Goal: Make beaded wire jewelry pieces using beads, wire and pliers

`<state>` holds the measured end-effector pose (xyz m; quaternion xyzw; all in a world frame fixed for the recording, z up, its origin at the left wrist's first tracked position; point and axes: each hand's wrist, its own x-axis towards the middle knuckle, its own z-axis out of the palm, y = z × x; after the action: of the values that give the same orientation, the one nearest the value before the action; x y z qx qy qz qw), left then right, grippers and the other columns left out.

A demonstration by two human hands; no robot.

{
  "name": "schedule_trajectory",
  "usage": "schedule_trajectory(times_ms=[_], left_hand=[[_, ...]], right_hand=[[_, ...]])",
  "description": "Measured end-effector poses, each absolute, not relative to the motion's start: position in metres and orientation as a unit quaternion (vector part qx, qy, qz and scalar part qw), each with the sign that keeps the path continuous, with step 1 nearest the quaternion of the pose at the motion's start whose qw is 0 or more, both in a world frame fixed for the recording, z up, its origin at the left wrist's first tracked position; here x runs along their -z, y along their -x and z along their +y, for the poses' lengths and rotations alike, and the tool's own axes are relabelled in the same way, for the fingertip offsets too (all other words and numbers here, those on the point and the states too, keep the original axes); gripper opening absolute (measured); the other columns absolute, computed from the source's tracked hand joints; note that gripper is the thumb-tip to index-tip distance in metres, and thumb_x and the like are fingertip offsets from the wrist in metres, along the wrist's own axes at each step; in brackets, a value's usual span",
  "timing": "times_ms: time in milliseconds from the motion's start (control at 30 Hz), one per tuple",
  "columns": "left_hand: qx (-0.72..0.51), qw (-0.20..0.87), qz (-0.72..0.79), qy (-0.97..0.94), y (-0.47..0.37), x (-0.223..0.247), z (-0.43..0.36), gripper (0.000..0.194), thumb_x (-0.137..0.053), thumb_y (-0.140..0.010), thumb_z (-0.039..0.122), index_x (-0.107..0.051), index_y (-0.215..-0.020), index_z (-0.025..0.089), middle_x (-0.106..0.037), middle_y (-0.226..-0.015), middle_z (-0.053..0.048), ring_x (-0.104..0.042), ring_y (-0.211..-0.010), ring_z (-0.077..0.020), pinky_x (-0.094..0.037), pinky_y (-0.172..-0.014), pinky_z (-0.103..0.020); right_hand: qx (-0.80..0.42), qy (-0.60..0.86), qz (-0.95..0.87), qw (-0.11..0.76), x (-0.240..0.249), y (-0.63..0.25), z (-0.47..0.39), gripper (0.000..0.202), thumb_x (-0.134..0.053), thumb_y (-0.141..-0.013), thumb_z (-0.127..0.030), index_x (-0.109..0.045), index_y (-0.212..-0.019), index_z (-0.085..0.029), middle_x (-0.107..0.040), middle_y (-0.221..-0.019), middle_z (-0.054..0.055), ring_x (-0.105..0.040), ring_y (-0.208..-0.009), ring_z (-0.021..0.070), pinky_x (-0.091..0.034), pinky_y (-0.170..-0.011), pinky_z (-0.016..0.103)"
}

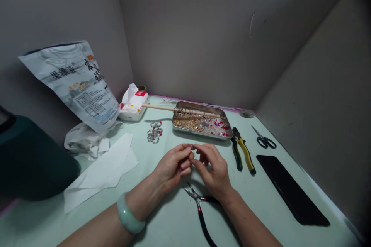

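My left hand (175, 165), with a pale green bangle (129, 214) at the wrist, pinches something tiny between thumb and forefinger. My right hand (213, 168) meets it fingertip to fingertip, its fingers curled around the same spot; what they hold is too small to name. Below the hands, black-handled pliers (196, 197) lie with their jaws apart, partly under my right forearm. Beyond the hands stands a metal tray (203, 135) of gold, clear and red beads, with a wooden stick (162, 107) across it. Left of the tray lie several beaded wire rings (154, 132).
Yellow-green pliers (243, 150), scissors (263, 139) and a black flat case (291, 189) lie at the right. White paper (104, 170), a tissue pack (133, 106), a large pouch (84, 85) and a dark green container (34, 158) are at the left. Walls rise behind.
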<state>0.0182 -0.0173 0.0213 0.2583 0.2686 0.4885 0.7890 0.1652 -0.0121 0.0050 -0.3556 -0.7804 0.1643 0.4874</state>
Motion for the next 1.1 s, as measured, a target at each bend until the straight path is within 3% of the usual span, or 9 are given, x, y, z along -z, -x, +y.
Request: schedule_trajectory(times_ms=[367, 1100], left_hand=[[-0.537, 0.727, 0.302, -0.303, -0.0203, -0.0247, -0.0184, 0.018, -0.066, -0.077, 0.023, -0.057, -0.09, 0.013, -0.051, -0.065, 0.003, -0.037, -0.046, -0.0034, -0.03, -0.042, -0.017], [-0.531, 0.712, 0.349, -0.3, -0.0199, -0.0202, -0.0142, 0.025, -0.07, -0.074, 0.027, -0.065, -0.091, 0.01, -0.046, -0.064, 0.004, -0.03, -0.043, -0.0007, -0.022, -0.04, -0.016]], right_hand=[[-0.166, 0.365, -0.753, 0.522, -0.0045, -0.1615, -0.0097, 0.01, -0.053, -0.087, -0.011, -0.06, -0.088, -0.018, -0.057, -0.078, 0.003, -0.053, -0.07, 0.0138, -0.043, -0.062, 0.027], [-0.121, 0.384, -0.759, 0.512, 0.0, -0.166, -0.01, 0.009, -0.054, -0.087, -0.013, -0.061, -0.086, -0.018, -0.059, -0.075, 0.002, -0.055, -0.069, 0.0135, -0.043, -0.062, 0.026]])
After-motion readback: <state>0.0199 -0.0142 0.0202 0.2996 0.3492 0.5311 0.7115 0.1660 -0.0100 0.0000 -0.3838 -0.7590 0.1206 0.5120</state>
